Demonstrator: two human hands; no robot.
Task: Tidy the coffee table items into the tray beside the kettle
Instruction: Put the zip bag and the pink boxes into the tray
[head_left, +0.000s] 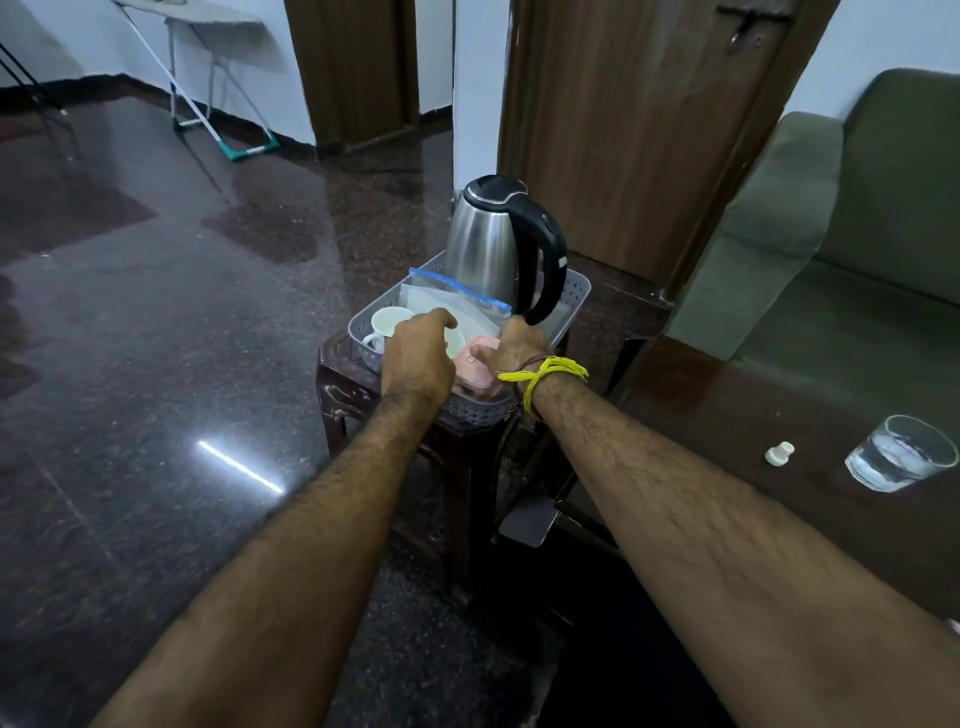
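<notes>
A grey perforated tray (574, 293) sits on a small dark stool, with a steel kettle (485, 244) with a black handle standing at its far end. Inside lie a white cup (390, 319), a clear zip bag with a blue seal (457, 296) and a pink box (475, 364). My left hand (415, 358) reaches into the tray over a second white cup, fingers curled on its rim. My right hand (517, 345), with a yellow thread at the wrist, rests on the pink box; its fingers are hidden behind the hand.
A dark wooden coffee table (779, 415) on the right carries a glass of water (898, 454) and a small white cap (779, 452). A green sofa (857, 249) stands behind it. Glossy dark floor lies to the left, with an ironing board (208, 31) far back.
</notes>
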